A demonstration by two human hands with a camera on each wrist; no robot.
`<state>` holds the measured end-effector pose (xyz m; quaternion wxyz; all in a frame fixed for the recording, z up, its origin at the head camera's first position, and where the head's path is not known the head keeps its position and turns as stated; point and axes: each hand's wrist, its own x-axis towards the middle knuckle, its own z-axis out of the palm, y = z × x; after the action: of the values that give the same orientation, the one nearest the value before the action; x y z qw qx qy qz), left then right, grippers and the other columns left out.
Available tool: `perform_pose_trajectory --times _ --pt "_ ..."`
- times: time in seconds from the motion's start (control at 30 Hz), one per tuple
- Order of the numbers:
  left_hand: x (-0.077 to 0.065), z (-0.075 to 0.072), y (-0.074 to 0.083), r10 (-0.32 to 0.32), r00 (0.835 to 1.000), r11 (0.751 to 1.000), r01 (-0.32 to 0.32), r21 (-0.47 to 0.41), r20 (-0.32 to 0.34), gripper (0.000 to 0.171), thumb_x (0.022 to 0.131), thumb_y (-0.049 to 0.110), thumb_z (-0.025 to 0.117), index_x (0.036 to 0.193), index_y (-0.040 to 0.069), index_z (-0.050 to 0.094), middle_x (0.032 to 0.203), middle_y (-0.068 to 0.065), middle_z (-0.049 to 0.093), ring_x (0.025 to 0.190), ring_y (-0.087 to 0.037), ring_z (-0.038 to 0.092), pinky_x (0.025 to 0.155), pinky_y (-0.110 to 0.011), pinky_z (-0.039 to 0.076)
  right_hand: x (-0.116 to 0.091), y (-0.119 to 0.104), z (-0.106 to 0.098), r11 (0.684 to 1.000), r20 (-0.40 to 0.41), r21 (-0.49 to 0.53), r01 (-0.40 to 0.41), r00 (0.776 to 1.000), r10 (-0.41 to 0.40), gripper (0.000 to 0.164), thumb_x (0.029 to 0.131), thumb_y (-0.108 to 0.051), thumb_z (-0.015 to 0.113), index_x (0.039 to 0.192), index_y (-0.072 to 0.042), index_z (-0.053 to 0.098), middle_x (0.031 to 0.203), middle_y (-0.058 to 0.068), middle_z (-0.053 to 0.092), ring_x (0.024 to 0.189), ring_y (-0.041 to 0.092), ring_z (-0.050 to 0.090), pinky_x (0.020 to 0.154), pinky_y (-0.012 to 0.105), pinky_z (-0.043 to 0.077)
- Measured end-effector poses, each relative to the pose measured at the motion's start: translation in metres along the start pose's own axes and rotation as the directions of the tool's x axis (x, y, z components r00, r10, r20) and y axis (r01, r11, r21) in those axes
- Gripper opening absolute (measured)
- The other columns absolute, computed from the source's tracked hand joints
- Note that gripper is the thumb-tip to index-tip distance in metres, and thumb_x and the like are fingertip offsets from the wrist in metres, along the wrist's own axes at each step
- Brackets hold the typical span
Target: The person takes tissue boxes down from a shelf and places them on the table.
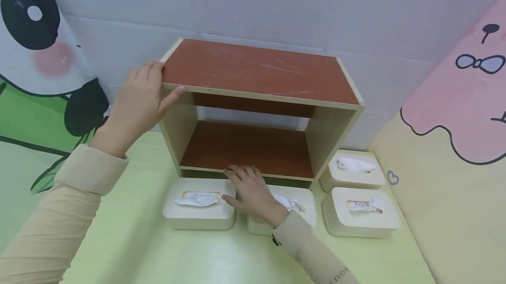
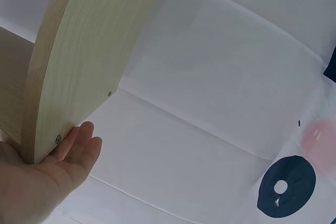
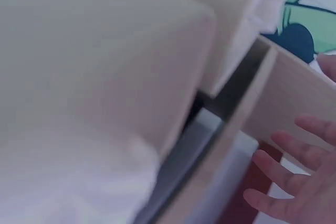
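Observation:
A small wooden shelf unit (image 1: 257, 73) with a scratched red-brown top and pale sides stands against the wall in the head view. My left hand (image 1: 136, 104) grips its upper left corner, thumb along the front edge; in the left wrist view the fingers (image 2: 84, 148) rest against the outer side panel. Near the lower board's front edge is my right hand (image 1: 253, 194), fingers extended and spread, holding nothing. Contact with the board is hard to tell. Under it, a cream tissue box (image 1: 308, 203) is partly covered; another tissue box (image 1: 199, 222) sits to its left.
Two more tissue boxes, a rear one (image 1: 330, 178) and a front one (image 1: 359, 230), stand right of the shelf unit on the pale green table (image 1: 189, 257). A cartoon-printed wall covering (image 1: 253, 7) rises behind; a cream side panel (image 1: 446, 196) borders the right.

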<state>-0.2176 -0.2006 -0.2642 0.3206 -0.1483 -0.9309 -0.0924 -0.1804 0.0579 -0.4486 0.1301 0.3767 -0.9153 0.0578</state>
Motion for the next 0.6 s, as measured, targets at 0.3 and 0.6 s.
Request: perform_pose_trajectory --times 0.3,0.6 --pt "0.0 -0.001 0.0 -0.006 1.0 1.0 0.006 -0.022 0.023 0.066 0.091 0.04 0.053 0.128 -0.012 0.035 0.124 -0.031 0.046 0.111 -0.044 0.043 0.096 -0.052 0.035 -0.008 0.031 -0.041 0.999 -0.08 -0.012 -0.047 0.996 0.046 0.06 0.085 -0.044 0.059 0.135 -0.014 0.043 0.135 0.007 0.046 0.117 0.027 0.048 0.1 0.051 0.036" --pt "0.0 -0.006 0.003 -0.034 0.998 0.998 0.037 -0.05 0.059 0.066 0.091 0.041 0.051 0.132 -0.008 0.033 0.121 -0.029 0.048 0.106 -0.044 0.045 0.093 -0.055 0.036 -0.024 0.06 -0.073 0.993 -0.165 -0.046 -0.108 0.981 0.099 0.062 0.081 -0.041 0.064 0.133 -0.013 0.045 0.134 0.009 0.047 0.116 0.032 0.047 0.1 0.054 0.033"
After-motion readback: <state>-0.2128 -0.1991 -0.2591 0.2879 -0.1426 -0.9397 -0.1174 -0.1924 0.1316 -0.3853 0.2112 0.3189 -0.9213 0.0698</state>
